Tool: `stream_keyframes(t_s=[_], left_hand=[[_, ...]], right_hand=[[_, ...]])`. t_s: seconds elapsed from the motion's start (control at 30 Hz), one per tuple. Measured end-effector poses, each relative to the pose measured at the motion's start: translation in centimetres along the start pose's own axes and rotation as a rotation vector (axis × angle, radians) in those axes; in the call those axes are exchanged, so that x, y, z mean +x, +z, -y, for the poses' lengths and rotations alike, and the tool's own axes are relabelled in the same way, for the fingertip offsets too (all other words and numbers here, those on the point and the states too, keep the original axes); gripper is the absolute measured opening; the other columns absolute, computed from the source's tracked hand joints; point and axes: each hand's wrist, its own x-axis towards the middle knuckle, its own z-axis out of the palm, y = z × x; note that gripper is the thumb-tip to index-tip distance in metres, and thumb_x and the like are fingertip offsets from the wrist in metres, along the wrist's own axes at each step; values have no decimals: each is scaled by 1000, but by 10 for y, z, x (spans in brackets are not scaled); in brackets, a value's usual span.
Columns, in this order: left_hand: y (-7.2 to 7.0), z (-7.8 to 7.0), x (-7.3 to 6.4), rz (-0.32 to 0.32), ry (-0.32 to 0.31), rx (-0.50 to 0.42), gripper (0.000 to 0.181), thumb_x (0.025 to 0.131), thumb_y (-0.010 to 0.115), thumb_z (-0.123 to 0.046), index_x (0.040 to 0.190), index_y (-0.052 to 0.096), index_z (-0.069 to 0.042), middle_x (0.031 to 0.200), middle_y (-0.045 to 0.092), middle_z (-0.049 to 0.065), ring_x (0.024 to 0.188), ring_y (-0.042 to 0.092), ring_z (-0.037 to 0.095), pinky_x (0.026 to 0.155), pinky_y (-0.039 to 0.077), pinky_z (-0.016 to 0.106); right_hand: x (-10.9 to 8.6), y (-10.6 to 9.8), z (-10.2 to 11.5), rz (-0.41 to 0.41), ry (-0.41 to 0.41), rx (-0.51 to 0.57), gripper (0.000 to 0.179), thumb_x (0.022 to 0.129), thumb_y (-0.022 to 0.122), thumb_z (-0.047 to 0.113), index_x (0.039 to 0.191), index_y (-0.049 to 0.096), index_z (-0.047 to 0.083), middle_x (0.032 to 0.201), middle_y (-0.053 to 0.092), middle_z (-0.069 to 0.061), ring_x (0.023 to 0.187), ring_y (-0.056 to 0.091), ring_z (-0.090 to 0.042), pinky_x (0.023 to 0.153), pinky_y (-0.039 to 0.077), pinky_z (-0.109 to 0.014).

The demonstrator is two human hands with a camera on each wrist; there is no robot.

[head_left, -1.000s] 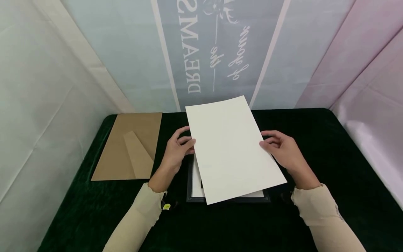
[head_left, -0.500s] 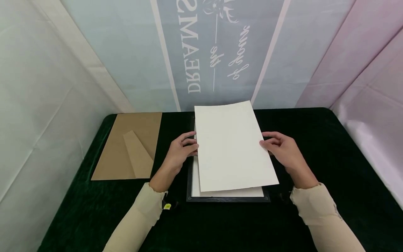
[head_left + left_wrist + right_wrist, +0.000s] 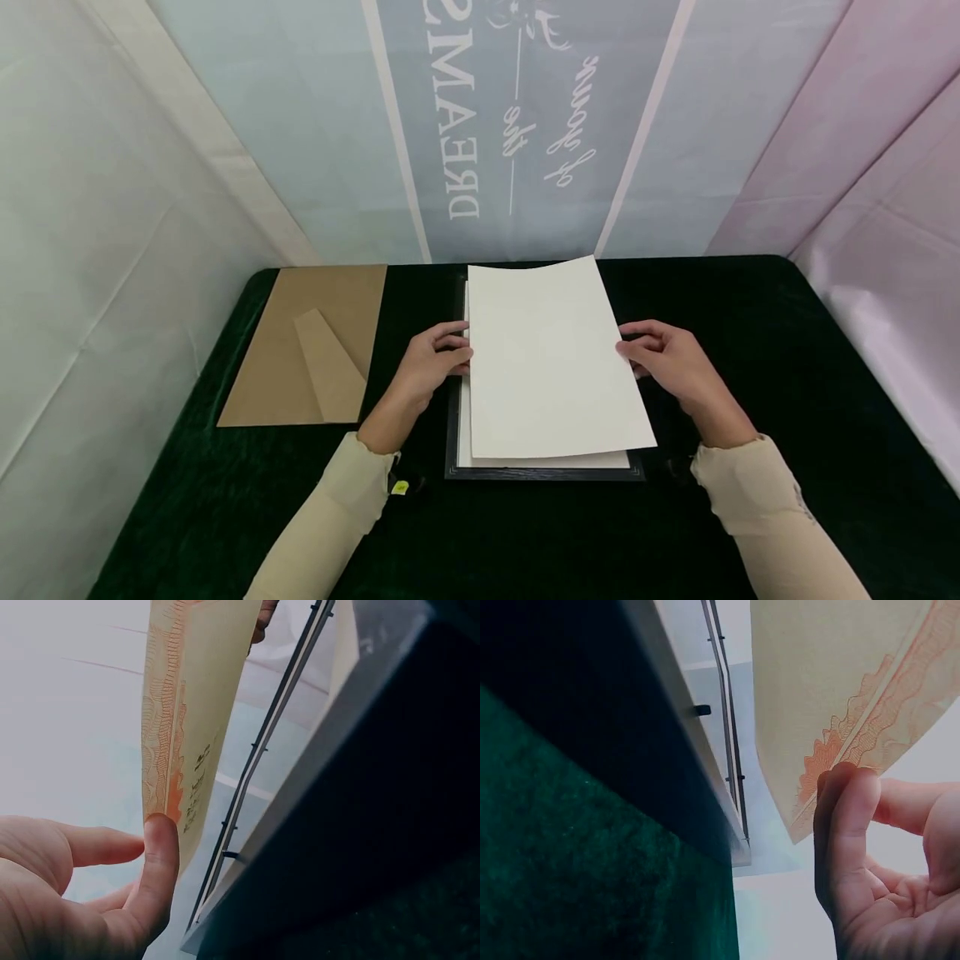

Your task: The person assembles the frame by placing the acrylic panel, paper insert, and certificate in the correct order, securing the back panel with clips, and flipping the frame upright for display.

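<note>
Both hands hold a sheet of paper (image 3: 555, 358), plain white on its upper face in the head view. Its underside, seen in the left wrist view, carries an orange patterned border and dark writing, like a certificate (image 3: 202, 727). My left hand (image 3: 427, 367) pinches the left edge between thumb and fingers; my right hand (image 3: 667, 354) pinches the right edge. The sheet sags slightly and hangs over a dark picture frame (image 3: 543, 474) that lies on the table, covering most of it. Small dark tabs (image 3: 702, 710) stand along the frame's inner edge in the right wrist view.
A brown backing board (image 3: 255, 367) with a folded stand flap (image 3: 330, 367) lies left of the frame. Dark green cloth (image 3: 570, 542) covers the table. A printed curtain (image 3: 525, 125) hangs behind its far edge, with pale drapes at both sides.
Both hands have turned the tilted certificate straighter, nearly in line with the frame, and brought it lower over it. The backing board and frame have stayed in place.
</note>
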Motion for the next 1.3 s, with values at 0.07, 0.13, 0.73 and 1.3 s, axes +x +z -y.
stream_keyframes(t_s=[0.07, 0.13, 0.73, 1.3], left_hand=[[0, 1, 0, -1, -10, 11, 41, 95, 65, -3, 134, 60, -11, 117, 64, 16, 81, 69, 15, 77, 61, 27], [0, 2, 0, 1, -20, 24, 40, 95, 65, -3, 134, 60, -10, 116, 64, 16, 81, 68, 15, 78, 61, 27], [-3, 4, 1, 35, -49, 68, 37, 100, 58, -13, 136, 58, -5, 109, 64, 17, 79, 68, 15, 78, 60, 27], [-11, 0, 0, 28, -20, 142, 37, 102, 55, -14, 138, 56, -4, 114, 62, 18, 84, 71, 18, 84, 60, 31]], right_hand=[[1, 1, -2, 7, 12, -5, 42, 101, 60, 28, 134, 56, 3, 104, 72, -14, 74, 66, -11, 69, 57, -24], [2, 3, -4, 18, 23, -10, 41, 100, 60, 28, 133, 56, 3, 101, 73, -12, 74, 66, -13, 69, 57, -24], [5, 14, -10, 69, 36, 6, 42, 99, 61, 22, 133, 52, -2, 100, 73, -16, 72, 68, -16, 69, 60, -26], [6, 17, -11, 85, 57, -7, 44, 99, 61, 20, 135, 49, -3, 103, 70, -19, 73, 68, -16, 70, 61, -27]])
